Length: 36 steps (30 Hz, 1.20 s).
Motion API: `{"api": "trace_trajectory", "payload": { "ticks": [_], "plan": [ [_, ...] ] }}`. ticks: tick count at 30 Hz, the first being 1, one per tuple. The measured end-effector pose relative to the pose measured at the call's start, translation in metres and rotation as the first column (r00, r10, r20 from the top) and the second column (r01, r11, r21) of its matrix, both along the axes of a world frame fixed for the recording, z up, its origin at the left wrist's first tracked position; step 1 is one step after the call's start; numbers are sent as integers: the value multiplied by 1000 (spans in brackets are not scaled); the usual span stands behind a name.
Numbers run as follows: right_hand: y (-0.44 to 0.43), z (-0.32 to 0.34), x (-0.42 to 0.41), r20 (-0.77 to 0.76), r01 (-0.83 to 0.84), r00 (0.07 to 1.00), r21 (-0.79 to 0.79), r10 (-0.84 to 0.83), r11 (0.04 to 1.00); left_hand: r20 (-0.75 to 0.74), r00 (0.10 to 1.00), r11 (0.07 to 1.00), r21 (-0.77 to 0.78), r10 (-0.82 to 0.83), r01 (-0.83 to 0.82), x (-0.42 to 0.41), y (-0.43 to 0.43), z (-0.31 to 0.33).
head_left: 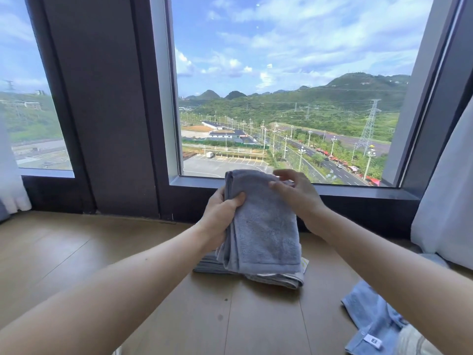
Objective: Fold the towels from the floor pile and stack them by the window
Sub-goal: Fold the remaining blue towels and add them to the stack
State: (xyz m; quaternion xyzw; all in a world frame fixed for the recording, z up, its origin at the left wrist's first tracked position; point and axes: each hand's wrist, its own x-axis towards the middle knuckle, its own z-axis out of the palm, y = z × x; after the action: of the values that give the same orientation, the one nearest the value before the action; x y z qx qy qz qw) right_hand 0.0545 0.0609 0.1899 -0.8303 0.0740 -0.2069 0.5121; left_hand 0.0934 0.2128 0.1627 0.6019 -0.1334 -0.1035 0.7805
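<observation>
A grey-blue towel (261, 226), folded lengthwise, hangs in front of me above the floor. My left hand (221, 213) grips its left edge, thumb across the front. My right hand (297, 193) pinches the towel's top right corner near the window sill. Below the hanging towel lies a stack of folded grey towels (271, 276) on the wooden floor, close to the window (281, 98). At the lower right a loose light-blue towel (371, 319) with a white label lies crumpled on the floor.
Wooden floor (102, 252) spreads left and toward me. A dark window frame and sill (358, 192) run across ahead. White curtains hang at the far right (448, 201) and far left (12, 175). A pale cloth (414, 342) shows at the bottom right corner.
</observation>
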Motion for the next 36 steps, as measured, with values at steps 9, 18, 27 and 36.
{"api": "trace_trajectory", "payload": {
  "ticks": [9,18,27,36],
  "plan": [
    [-20,-39,-13,-138,-265,827,759,544,595,-120,988,996,-7,-94,94,15,28,29],
    [13,-3,1,-157,11,981,639,116,769,-347,925,975,93,-157,200,10,62,43],
    [16,-6,33,-154,65,987,626,42,777,-114,981,917,351,-159,189,28,68,27],
    [12,-30,108,-107,-68,979,623,171,779,107,992,869,484,61,-105,125,48,-15]
  ]
}}
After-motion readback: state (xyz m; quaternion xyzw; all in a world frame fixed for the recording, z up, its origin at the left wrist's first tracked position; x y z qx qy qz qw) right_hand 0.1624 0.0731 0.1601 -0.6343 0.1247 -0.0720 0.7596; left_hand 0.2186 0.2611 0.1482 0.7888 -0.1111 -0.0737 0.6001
